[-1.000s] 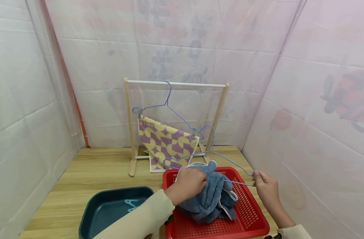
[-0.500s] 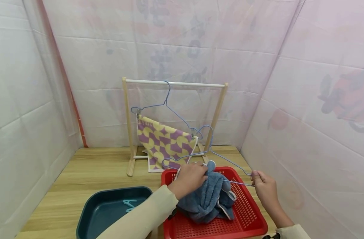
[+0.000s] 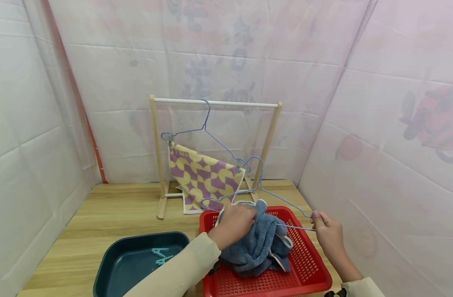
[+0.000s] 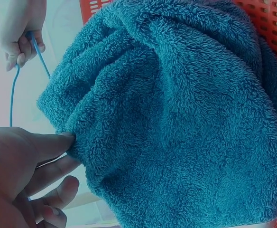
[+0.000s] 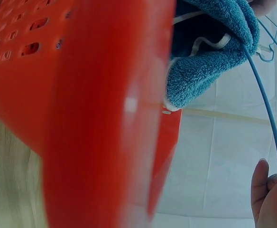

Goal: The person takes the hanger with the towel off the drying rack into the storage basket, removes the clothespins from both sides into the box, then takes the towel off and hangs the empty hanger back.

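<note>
Here, over the red basket [image 3: 310,258], the blue towel [image 3: 258,241] is pinched by the left grip [image 3: 234,225], and the blue hanger [image 5: 267,102] is held at one end by the right grip [image 3: 328,232], likely so it is kept steady where it is covered.

We see the left forearm [image 3: 174,268] run forward and rightward in a cream sleeve, ending in the left hand [image 3: 234,225], its back turned up. In the left wrist view, its thumb [image 4: 53,145] and index finger pinch while the other fingers bend. Our right forearm [image 3: 350,266] slants up and leftward, bare above the cuff, to the right hand [image 3: 328,233], thumb uppermost over curled fingers.
</note>
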Demonstrator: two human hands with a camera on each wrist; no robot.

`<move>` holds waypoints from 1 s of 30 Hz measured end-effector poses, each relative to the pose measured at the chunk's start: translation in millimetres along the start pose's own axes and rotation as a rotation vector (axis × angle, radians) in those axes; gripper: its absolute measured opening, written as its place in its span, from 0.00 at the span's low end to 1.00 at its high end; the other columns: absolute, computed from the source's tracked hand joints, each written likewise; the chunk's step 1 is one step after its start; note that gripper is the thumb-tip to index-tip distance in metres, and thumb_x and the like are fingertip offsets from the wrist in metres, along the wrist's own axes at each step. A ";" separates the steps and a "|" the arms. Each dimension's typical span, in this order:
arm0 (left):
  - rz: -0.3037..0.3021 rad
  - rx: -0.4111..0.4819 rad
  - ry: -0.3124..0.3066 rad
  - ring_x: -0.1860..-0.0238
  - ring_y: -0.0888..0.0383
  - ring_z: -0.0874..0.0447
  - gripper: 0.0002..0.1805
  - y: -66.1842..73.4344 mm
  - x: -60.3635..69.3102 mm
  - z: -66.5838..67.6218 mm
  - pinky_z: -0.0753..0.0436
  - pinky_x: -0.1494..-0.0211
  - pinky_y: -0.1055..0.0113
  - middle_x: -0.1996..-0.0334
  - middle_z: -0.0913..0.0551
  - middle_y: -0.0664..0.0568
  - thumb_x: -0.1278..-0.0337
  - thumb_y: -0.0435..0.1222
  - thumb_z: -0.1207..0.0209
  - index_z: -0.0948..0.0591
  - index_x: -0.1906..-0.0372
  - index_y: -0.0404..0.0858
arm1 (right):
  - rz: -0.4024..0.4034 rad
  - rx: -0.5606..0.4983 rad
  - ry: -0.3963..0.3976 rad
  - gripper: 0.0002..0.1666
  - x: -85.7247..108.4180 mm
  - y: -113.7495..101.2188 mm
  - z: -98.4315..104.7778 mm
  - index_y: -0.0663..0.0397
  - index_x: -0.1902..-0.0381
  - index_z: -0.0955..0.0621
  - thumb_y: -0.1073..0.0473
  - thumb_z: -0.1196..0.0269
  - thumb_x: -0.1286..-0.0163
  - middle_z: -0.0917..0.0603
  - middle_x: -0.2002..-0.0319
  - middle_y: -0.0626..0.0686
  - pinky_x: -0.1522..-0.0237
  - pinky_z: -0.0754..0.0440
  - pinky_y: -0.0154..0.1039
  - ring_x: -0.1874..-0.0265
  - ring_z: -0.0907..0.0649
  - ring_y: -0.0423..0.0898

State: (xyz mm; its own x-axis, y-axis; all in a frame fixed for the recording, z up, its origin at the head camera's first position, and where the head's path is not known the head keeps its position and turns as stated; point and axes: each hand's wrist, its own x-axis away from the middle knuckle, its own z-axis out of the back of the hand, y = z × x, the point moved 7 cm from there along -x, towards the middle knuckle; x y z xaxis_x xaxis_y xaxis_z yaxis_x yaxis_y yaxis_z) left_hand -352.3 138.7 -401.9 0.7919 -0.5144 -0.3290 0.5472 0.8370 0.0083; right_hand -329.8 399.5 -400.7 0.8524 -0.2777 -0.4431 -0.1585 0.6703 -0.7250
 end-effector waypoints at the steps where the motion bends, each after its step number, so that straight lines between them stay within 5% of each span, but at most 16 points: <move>1: -0.002 -0.003 0.001 0.68 0.62 0.17 0.05 0.3 0.4 0.3 0.27 0.76 0.70 0.69 0.14 0.63 0.35 0.47 0.36 0.13 0.62 0.55 | -0.003 0.002 0.001 0.21 0.2 0.2 0.2 0.58 0.77 0.21 0.58 0.45 0.21 0.22 0.81 0.42 0.75 0.25 0.31 0.79 0.21 0.37; 17: -0.024 0.002 0.085 0.67 0.64 0.17 0.05 1.9 30.1 5.9 0.26 0.76 0.70 0.68 0.15 0.64 0.33 0.47 0.37 0.13 0.61 0.56 | -0.023 0.006 0.025 0.21 -0.4 5.5 2.8 0.58 0.76 0.20 0.57 0.45 0.21 0.23 0.81 0.41 0.76 0.26 0.32 0.80 0.24 0.34; 30: -0.044 0.103 -0.065 0.68 0.65 0.22 0.04 7.7 51.4 8.4 0.26 0.70 0.71 0.64 0.13 0.66 0.36 0.47 0.35 0.13 0.59 0.57 | -0.023 -0.013 0.026 0.22 0.3 5.3 1.3 0.59 0.76 0.20 0.56 0.46 0.20 0.23 0.81 0.41 0.75 0.26 0.32 0.80 0.24 0.35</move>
State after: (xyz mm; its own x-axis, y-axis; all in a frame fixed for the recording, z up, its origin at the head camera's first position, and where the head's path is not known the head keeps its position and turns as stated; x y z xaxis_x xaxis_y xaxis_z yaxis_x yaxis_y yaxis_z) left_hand -305.2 117.1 -410.8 0.7805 -0.5641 -0.2693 0.6041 0.7914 0.0931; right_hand -329.7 403.8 -404.0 0.8426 -0.3109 -0.4397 -0.1455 0.6547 -0.7418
